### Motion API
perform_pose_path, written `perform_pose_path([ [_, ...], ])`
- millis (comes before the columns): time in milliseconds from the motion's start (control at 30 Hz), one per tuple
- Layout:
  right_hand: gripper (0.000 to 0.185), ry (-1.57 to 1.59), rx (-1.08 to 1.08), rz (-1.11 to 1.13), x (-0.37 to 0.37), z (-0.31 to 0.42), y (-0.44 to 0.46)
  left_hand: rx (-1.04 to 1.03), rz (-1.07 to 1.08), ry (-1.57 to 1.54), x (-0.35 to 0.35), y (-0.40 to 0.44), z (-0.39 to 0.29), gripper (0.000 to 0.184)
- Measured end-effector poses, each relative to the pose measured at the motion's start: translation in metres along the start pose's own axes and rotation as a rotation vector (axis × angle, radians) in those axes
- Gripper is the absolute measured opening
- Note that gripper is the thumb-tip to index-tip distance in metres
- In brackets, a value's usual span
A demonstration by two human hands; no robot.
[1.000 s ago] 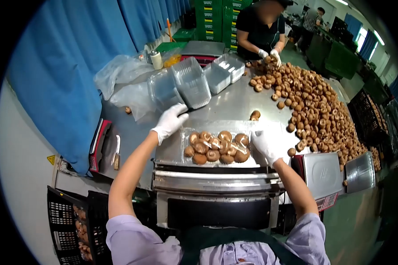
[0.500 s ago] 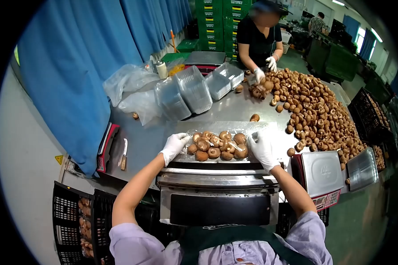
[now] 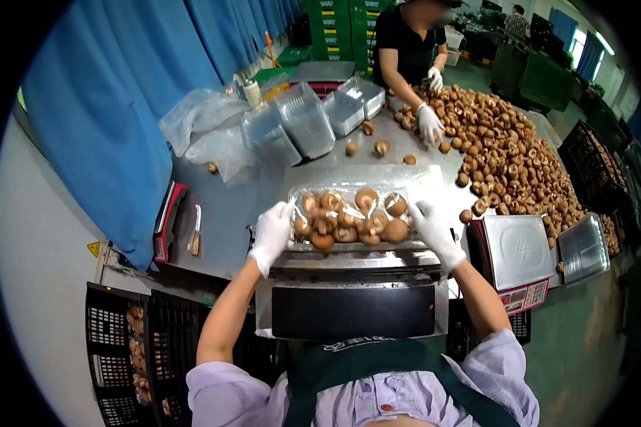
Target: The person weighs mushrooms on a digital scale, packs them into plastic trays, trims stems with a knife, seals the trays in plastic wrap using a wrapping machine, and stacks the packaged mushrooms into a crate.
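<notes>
A person in a lilac shirt (image 3: 228, 390) and dark green apron (image 3: 370, 364) faces a metal tabletop (image 3: 224, 206). A film-wrapped pack of brown mushrooms (image 3: 350, 218) sits between the person's 2 white-gloved hands, over a metal machine with a black front panel (image 3: 352, 312); whether it touches the machine, I cannot tell. The left hand (image 3: 271, 231) has its grip clamped on the pack's left end, the right hand (image 3: 436, 232) on its right end. Farther back are stacked clear trays (image 3: 304, 121) and a few loose mushrooms (image 3: 382, 148). To the right spreads a large mushroom heap (image 3: 509, 160). Across from the person, a co-worker in a black top (image 3: 400, 55) reaches a gloved hand (image 3: 430, 127) to the heap's near edge. A knife (image 3: 196, 231) lies at left, a scale (image 3: 518, 245) at right.
</notes>
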State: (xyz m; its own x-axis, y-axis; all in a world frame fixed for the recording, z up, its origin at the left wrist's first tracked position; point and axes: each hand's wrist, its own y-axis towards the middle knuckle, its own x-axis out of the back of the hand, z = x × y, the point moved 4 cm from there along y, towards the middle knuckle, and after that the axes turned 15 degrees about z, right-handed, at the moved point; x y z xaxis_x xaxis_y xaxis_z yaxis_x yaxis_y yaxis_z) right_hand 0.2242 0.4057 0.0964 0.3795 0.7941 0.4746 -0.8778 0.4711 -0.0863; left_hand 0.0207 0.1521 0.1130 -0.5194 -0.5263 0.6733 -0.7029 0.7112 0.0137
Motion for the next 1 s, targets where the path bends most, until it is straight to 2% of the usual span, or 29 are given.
perform_pose_path([
  [33,0.028,-0.237,0.089,-0.045,-0.002,0.001,-0.027,0.175,0.115,-0.238,-0.002,-0.034,-0.017,0.034],
  [67,0.025,-0.146,0.13,-0.015,-0.007,0.0,-0.054,0.036,0.083,-0.15,-0.012,-0.057,-0.001,0.029],
  [100,0.023,-0.168,0.133,-0.011,-0.012,0.003,-0.081,0.14,0.089,-0.237,-0.018,-0.087,-0.005,0.027],
  [133,0.02,-0.162,0.107,0.012,-0.02,-0.007,-0.106,0.162,0.104,-0.216,-0.022,-0.115,-0.006,0.025],
  [167,0.018,-0.195,0.096,0.044,-0.024,0.0,-0.128,0.094,0.08,-0.095,-0.029,-0.141,0.004,0.022],
  [200,0.016,-0.232,0.134,0.029,-0.031,-0.005,-0.148,0.157,0.087,-0.086,-0.032,-0.164,0.004,0.021],
  [233,0.016,-0.191,-0.031,0.153,-0.036,-0.006,-0.164,0.282,0.145,-0.177,-0.038,-0.182,0.009,0.021],
  [267,0.019,-0.222,-0.063,0.176,-0.048,-0.022,-0.176,0.309,0.194,-0.118,-0.042,-0.194,0.013,0.024],
  [300,0.021,-0.236,-0.115,0.205,-0.058,-0.037,-0.18,0.215,0.185,-0.057,-0.058,-0.203,0.036,0.025],
  [333,0.024,-0.249,-0.17,0.236,-0.067,-0.051,-0.182,0.124,0.18,0.003,-0.073,-0.209,0.058,0.026],
  [367,0.026,-0.328,-0.188,0.23,-0.075,-0.062,-0.177,0.393,0.292,-0.263,-0.08,-0.208,0.062,0.028],
  [400,0.028,-0.408,-0.204,0.227,-0.081,-0.067,-0.174,0.444,0.316,-0.207,-0.081,-0.2,0.06,0.029],
  [467,0.027,-0.424,-0.262,0.248,-0.082,-0.065,-0.163,0.273,0.315,0.028,-0.078,-0.184,0.054,0.031],
  [500,0.027,-0.441,-0.268,0.275,-0.079,-0.063,-0.161,0.463,0.359,-0.041,-0.08,-0.18,0.063,0.031],
  [533,0.027,-0.457,-0.274,0.301,-0.077,-0.061,-0.16,0.386,0.351,0.022,-0.076,-0.176,0.057,0.033],
  [600,0.032,-0.463,-0.258,0.327,-0.069,-0.06,-0.16,0.472,0.363,-0.129,-0.07,-0.177,0.051,0.032],
  [633,0.033,-0.369,-0.243,0.295,-0.06,-0.055,-0.162,0.648,0.397,-0.238,-0.065,-0.181,0.047,0.035],
  [667,0.034,-0.277,-0.228,0.264,-0.05,-0.051,-0.165,0.714,0.378,-0.371,-0.062,-0.187,0.051,0.036],
  [700,0.034,-0.147,-0.303,0.261,-0.042,-0.046,-0.17,0.72,0.375,-0.419,-0.058,-0.193,0.057,0.035],
  [833,0.034,-0.294,-0.423,0.283,-0.035,-0.06,-0.195,0.75,0.337,-0.4,-0.055,-0.225,0.08,0.024],
  [867,0.033,-0.395,-0.356,0.27,-0.043,-0.062,-0.204,0.725,0.313,-0.345,-0.058,-0.234,0.087,0.022],
  [900,0.031,-0.474,-0.371,0.35,-0.052,-0.068,-0.212,0.845,0.246,-0.402,-0.069,-0.247,0.09,0.021],
  [933,0.029,-0.553,-0.379,0.424,-0.061,-0.073,-0.215,0.624,0.244,-0.213,-0.077,-0.255,0.091,0.022],
  [1000,0.031,-0.504,-0.387,0.487,-0.08,-0.08,-0.213,0.354,0.17,0.17,-0.092,-0.25,0.08,0.023],
])
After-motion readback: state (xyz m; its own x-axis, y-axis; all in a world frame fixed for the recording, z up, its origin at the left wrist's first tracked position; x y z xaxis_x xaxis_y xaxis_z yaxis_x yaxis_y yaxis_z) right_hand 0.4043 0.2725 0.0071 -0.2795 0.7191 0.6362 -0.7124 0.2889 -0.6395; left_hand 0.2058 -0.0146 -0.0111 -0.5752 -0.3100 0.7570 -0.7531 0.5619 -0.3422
